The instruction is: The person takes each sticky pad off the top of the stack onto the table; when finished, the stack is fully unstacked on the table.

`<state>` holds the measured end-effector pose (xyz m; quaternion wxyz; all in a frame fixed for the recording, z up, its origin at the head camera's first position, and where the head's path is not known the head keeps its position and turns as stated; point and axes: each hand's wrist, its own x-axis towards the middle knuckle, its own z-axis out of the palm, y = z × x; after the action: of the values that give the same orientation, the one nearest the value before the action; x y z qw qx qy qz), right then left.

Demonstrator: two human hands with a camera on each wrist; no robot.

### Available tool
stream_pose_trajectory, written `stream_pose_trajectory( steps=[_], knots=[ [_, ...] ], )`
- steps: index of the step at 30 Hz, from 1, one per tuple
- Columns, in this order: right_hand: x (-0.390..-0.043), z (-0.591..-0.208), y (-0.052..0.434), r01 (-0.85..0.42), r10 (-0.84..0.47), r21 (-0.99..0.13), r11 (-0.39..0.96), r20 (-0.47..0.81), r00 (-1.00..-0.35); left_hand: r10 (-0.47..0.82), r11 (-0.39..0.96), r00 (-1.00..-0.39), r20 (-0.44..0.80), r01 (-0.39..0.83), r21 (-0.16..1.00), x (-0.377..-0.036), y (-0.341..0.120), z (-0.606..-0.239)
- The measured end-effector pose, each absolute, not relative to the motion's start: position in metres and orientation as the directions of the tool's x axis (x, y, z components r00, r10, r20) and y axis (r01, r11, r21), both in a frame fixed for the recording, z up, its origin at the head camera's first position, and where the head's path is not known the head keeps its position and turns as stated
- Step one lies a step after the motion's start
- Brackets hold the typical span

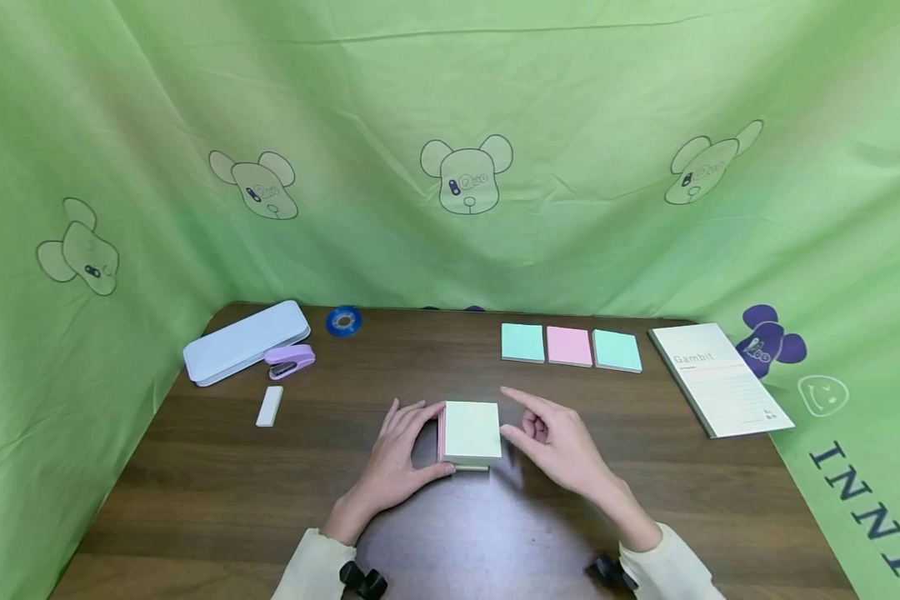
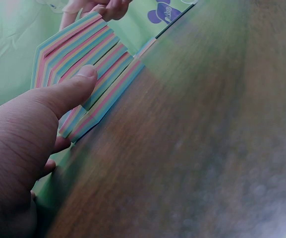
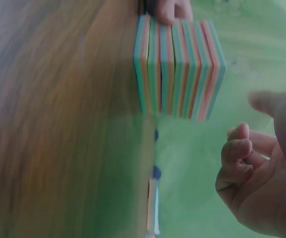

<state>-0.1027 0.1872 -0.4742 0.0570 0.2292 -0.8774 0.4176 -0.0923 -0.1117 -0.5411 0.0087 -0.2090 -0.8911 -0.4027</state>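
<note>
A thick stack of pastel sticky-note pads [image 1: 471, 431] with a pale green top stands in the middle of the brown table [image 1: 195, 467]. My left hand [image 1: 422, 440] holds it from the left, fingers along the far left side and thumb against the near edge. In the left wrist view the thumb [image 2: 66, 91] presses on the striped side of the stack [image 2: 73, 49]. My right hand [image 1: 534, 425] hovers just right of the stack, index finger out and the others loosely curled, holding nothing. The right wrist view shows a gap between that hand [image 3: 257, 168] and the stack [image 3: 180, 69].
At the back left lie a pale blue case [image 1: 246, 342], a purple stapler [image 1: 290, 361], a small white block [image 1: 269, 406] and a blue tape roll [image 1: 343, 321]. Three flat pads, teal [image 1: 522, 342], pink [image 1: 569, 346] and teal [image 1: 617, 350], lie at the back right beside a booklet [image 1: 723, 379]. Green cloth surrounds the table.
</note>
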Motion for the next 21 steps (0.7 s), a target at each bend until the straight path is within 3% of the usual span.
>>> stream_pose_trajectory(
  steps=[8, 21],
  knots=[
    [-0.098, -0.479, 0.165, -0.423, -0.429, -0.63, 0.651, 0.155, -0.89, 0.373, 0.578, -0.907, 0.196, 0.393, 0.715, -0.093, -0.111, -0.541],
    [-0.103, -0.484, 0.16, -0.418, -0.412, -0.698, 0.582, 0.19, -0.891, 0.367, 0.572, -0.902, 0.228, 0.412, 0.709, -0.092, -0.111, -0.54]
  ],
)
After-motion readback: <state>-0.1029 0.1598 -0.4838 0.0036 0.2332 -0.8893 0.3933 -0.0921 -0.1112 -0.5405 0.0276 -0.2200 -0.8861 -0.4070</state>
